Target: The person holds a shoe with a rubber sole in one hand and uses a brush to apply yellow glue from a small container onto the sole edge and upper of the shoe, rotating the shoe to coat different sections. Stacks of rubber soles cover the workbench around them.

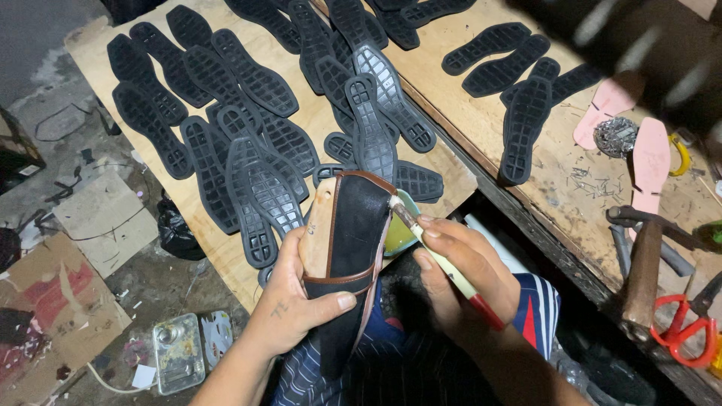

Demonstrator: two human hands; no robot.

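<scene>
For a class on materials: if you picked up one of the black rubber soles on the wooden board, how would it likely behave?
The black rubber soles look thin and flat, so probably light and bendy. Their gridded tread suggests grip, not slip. Lying flat and overlapped on the wooden board, they shouldn't roll.

- flattened cardboard box (53, 301) on the floor at lower left; brown, with red and white printed patches, torn and soiled
- plain cardboard sheet (105, 218) just above it on the floor; pale brown, roughly square, no print to be seen
- rectangular tin (178, 352) on the floor near the person's left forearm; grey metal, lying flat, dented
- small printed pack (216, 337) touching the tin's right side; pale with blue and red marks, crumpled
</scene>
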